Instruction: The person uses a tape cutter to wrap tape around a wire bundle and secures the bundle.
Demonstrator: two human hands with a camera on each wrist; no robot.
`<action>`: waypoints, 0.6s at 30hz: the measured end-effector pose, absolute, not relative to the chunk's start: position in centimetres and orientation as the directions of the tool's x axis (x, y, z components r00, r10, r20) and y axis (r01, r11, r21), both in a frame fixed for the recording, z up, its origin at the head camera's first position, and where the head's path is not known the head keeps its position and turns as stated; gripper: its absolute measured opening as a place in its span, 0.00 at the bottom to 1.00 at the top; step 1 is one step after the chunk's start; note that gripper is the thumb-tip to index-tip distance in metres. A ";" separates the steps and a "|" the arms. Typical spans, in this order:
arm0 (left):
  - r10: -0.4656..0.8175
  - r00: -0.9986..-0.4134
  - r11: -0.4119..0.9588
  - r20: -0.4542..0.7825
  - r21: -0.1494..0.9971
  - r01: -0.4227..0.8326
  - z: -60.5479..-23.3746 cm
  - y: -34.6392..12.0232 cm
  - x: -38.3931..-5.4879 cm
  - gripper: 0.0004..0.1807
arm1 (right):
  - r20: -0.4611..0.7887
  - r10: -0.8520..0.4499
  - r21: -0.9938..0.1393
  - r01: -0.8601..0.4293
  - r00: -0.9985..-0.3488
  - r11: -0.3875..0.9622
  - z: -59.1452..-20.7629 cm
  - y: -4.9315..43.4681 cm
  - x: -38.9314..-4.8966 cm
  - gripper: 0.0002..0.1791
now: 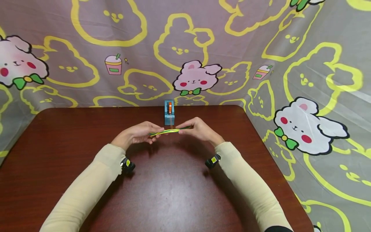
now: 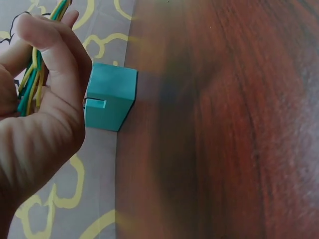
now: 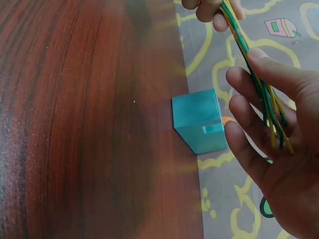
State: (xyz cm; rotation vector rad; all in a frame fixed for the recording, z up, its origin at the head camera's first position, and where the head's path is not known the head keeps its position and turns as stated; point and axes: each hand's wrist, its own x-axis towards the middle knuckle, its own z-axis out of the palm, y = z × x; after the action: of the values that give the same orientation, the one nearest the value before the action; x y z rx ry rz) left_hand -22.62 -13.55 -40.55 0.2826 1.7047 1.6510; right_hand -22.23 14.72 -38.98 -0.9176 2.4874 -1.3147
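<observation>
Head view has it best from where I stand: a green-and-yellow bundle of strands is strung between two hands, up off the counter. Left grip is pinching one end, right grip is pinching the other between thumb and fingers, and the right wrist view shows loose tips spilling over that palm. Now look at the line! The bundle's long axis runs side to side, rising slightly to the right, and just beyond its middle sits the blue block, a tape dispenser by my guess, with its orange piece. That block faces the span between the grips, crosswise to the bundle; which hand is nearer, I can't call.
</observation>
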 end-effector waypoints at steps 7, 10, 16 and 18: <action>0.581 -0.750 0.189 -0.317 0.948 -0.255 -40.0 -13.7 -22.5 0.18 | 0.125 -0.551 -0.816 -0.402 -0.825 0.416 -38.8 14.8 -22.5 0.14; 0.576 -0.760 0.225 -0.303 0.952 -0.209 -39.8 -13.7 -22.4 0.20 | 0.130 -0.495 -0.840 -0.361 -0.859 0.405 -39.1 14.8 -22.7 0.15; 0.557 -0.784 0.260 -0.274 0.954 -0.149 -39.6 -13.8 -22.1 0.19 | -0.070 -0.396 -0.972 -0.027 -0.915 0.233 -40.5 14.2 -23.2 0.37; 0.549 -0.793 0.264 -0.264 0.955 -0.135 -39.6 -13.7 -22.0 0.18 | -0.190 -0.417 -0.980 0.145 -0.889 0.137 -41.0 14.0 -23.4 0.47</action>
State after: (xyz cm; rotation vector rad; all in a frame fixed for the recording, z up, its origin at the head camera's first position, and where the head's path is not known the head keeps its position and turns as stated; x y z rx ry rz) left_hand -22.03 -13.74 -39.64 0.3730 1.9759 1.5748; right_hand -23.35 14.02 -41.04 -0.2601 2.0022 -1.8013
